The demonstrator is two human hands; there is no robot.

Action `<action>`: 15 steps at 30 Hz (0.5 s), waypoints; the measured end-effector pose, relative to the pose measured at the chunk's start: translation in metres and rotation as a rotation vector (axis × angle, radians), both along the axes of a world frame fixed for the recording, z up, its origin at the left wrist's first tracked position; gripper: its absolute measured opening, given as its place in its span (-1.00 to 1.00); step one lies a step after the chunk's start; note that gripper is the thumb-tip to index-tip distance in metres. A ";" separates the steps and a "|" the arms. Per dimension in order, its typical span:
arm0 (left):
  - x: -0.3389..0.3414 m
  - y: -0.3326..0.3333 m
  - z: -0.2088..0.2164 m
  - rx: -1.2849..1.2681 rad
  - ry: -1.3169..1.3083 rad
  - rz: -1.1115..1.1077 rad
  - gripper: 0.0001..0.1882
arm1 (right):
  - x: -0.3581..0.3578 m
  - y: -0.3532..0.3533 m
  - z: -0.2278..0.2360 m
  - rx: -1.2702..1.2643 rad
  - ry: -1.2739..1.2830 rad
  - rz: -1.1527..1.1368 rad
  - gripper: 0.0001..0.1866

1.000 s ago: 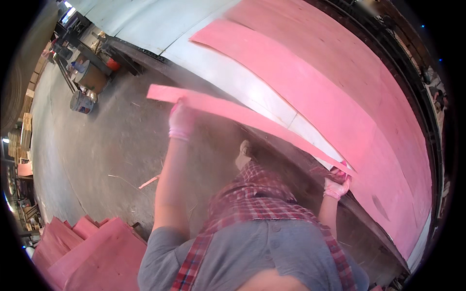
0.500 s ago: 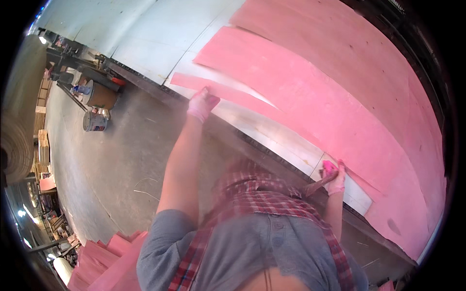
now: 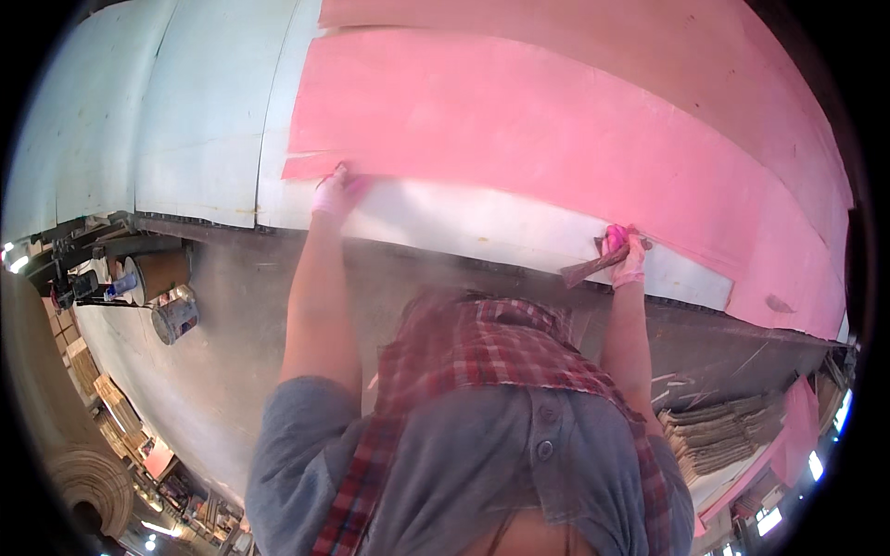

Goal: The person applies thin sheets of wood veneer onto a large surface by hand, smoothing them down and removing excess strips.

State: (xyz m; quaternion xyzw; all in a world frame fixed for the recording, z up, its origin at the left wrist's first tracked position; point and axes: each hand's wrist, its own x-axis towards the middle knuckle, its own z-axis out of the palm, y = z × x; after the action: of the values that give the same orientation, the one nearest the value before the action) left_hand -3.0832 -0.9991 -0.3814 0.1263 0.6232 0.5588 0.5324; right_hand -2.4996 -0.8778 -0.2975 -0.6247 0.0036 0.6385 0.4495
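Observation:
My left hand (image 3: 339, 193), in a pale glove stained pink, pinches the near edge of a narrow pink veneer strip (image 3: 306, 168). The strip lies against a wide pink veneer sheet (image 3: 482, 111), a thin slit showing between them at the left end. Farther right, my right hand (image 3: 630, 258), gloved alike, is closed around a crumpled brownish-pink veneer scrap (image 3: 586, 271) that sticks out to the left. That hand is just off the sheet's near edge. Pale boards (image 3: 482, 215) show along the table edge below the pink sheet.
Bare pale panels (image 3: 199, 111) continue leftward. On the floor at left stand a bucket (image 3: 176, 317) and a brown drum (image 3: 159, 276). A stack of brown sheets (image 3: 718, 434) lies low at the right, near hanging pink sheets (image 3: 797, 431). A large roll (image 3: 88, 486) is at lower left.
The narrow strip has swung up against the wide sheet, closing most of the gap. My view has turned, so the table edge runs more level. The right hand keeps its scrap.

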 end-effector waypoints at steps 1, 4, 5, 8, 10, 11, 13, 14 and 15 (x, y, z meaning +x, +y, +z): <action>0.019 0.021 0.029 -0.158 -0.155 0.077 -0.78 | 0.006 0.000 -0.007 -0.031 -0.042 0.013 -0.76; 0.041 0.039 0.091 -0.328 -0.372 0.174 -0.76 | 0.009 0.004 -0.018 -0.067 -0.073 0.007 -0.71; 0.041 0.039 0.097 -0.315 -0.390 0.150 -0.76 | 0.007 0.003 -0.019 -0.078 -0.087 0.003 -0.70; 0.039 0.036 0.100 -0.292 -0.391 0.104 -0.74 | -0.015 0.008 0.010 -0.078 -0.068 0.004 -0.73; 0.036 0.030 0.089 -0.320 -0.386 0.104 -0.74 | -0.015 0.005 0.020 0.006 -0.038 0.014 -0.70; 0.031 0.028 0.083 -0.333 -0.386 0.095 -0.74 | -0.008 0.009 0.016 -0.046 0.044 0.038 -0.68; 0.026 0.022 0.077 -0.297 -0.410 0.071 -0.73 | -0.003 0.002 0.005 0.059 0.076 0.026 -0.67; 0.026 0.019 0.076 -0.287 -0.393 0.046 -0.70 | -0.002 0.008 0.002 0.015 0.051 0.015 -0.65; 0.026 0.017 0.075 -0.273 -0.374 0.031 -0.68 | -0.010 0.011 0.014 0.023 0.029 0.032 -0.66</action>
State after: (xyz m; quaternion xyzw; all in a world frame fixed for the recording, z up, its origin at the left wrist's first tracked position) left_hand -3.0569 -0.9820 -0.3063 -0.0623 0.5854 0.4912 0.6420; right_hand -2.5097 -0.8673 -0.2837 -0.6101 -0.0072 0.6546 0.4464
